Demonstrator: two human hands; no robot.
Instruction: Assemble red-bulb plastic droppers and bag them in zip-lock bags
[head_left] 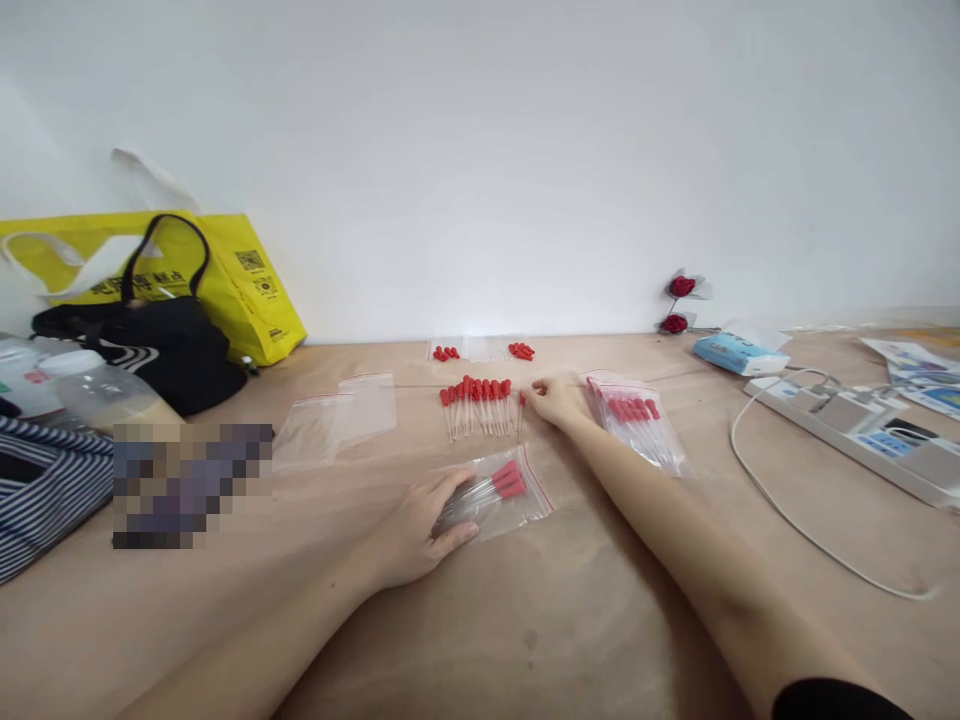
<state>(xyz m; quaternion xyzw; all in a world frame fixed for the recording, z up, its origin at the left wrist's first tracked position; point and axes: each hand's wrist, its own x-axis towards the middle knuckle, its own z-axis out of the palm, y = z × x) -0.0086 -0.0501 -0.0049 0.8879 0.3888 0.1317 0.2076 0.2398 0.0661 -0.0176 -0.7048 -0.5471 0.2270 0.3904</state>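
My left hand grips one end of a clear zip bag low on the table. Inside it lie a few glass droppers with red rubber bulbs, bulbs pointing right. Further off, my right hand has its fingertips closed at the bulb of a single dropper, just right of a row of loose droppers with their bulbs facing the wall. Beside my right forearm, more filled zip bags of droppers are piled together. Flat bags without droppers lie on the left.
Against the wall are small bags of red bulbs. A yellow bag, a black cap and a bottle stand left. To the right are a tissue pack, a power strip with a white cable, and red roses.
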